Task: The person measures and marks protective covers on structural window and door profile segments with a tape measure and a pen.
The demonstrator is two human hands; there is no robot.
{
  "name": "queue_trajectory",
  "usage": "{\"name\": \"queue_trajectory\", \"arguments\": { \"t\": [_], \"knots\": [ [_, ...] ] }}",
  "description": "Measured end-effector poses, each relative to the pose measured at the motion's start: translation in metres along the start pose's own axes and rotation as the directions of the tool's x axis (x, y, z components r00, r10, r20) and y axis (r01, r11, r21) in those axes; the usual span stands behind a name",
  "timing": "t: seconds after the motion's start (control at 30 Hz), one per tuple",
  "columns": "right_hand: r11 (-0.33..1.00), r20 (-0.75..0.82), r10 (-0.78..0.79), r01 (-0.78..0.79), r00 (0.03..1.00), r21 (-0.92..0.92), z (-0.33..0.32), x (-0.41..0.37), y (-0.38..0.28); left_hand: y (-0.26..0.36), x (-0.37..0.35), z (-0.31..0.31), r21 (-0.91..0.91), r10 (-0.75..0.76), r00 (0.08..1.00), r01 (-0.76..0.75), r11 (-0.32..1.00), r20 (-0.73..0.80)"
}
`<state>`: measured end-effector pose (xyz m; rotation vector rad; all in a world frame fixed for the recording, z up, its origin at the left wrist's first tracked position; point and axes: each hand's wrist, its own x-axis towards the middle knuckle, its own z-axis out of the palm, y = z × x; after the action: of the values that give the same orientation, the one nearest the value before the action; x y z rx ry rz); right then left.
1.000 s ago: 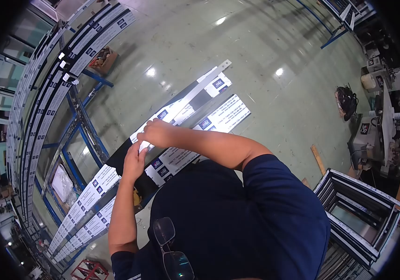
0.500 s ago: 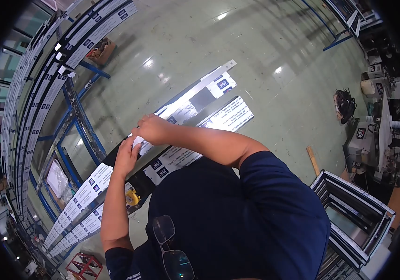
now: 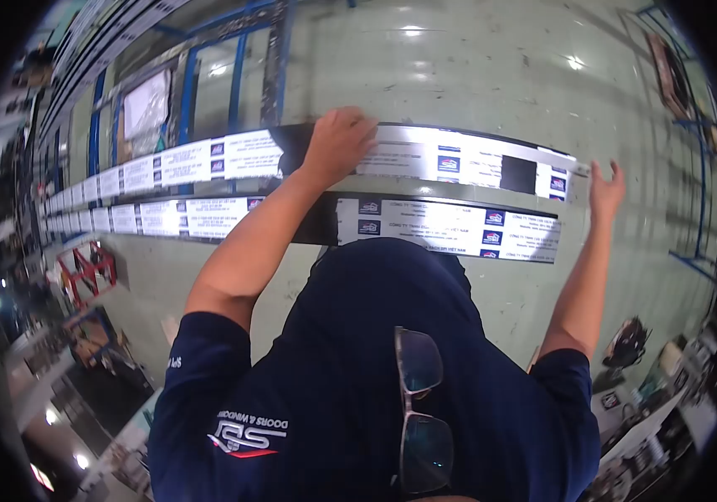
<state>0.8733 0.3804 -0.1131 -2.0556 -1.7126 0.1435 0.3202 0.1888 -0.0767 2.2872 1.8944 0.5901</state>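
Note:
Two long profiles covered with printed film lie side by side, the far profile [image 3: 241, 156] and the near profile [image 3: 442, 226]. On the far one, my left hand [image 3: 340, 146] rests beside a dark section, fingers curled together; what they hold is hidden. A thin metal strip [image 3: 542, 156] runs along the far profile toward its right end. Just beyond that end is my right hand [image 3: 608, 191], thumb and fingers apart, close to the strip's tip. A black square [image 3: 518, 174] shows on the far profile's film.
Blue metal frames [image 3: 237, 79] stand beyond the profiles at the left, with a white plastic-wrapped item [image 3: 147, 105]. A red stand [image 3: 89, 274] is at lower left. Dark coiled material [image 3: 628, 343] lies at the right. Glasses [image 3: 423, 410] hang on the shirt.
My hands were together at the far profile; now they are wide apart, the right one at the profile's right end. The view has turned, so the profiles run nearly level.

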Motion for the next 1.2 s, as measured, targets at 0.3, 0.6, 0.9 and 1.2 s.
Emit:
{"name": "queue_trajectory", "arguments": {
  "t": [0.3,0.6,0.9,1.2],
  "knots": [
    [0.573,0.662,0.347,-0.709,0.664,0.411,-0.024,-0.002,-0.006,0.083,0.027,0.031,-0.115,0.158,0.982,-0.169,0.979,-0.101],
    [0.646,0.678,0.326,-0.679,0.658,0.348,-0.018,0.005,-0.013,0.067,0.029,0.067,-0.177,-0.089,0.994,0.098,0.979,0.058],
    [0.67,0.66,0.369,-0.68,0.654,0.299,-0.021,0.005,-0.021,0.064,0.027,0.069,-0.265,-0.118,0.992,0.123,0.956,0.036],
    [0.993,0.225,-0.066,0.042,0.972,0.111,-0.02,0.001,-0.095,0.064,0.024,0.066,-0.264,-0.104,0.988,0.132,0.955,0.117]
  ]
}}
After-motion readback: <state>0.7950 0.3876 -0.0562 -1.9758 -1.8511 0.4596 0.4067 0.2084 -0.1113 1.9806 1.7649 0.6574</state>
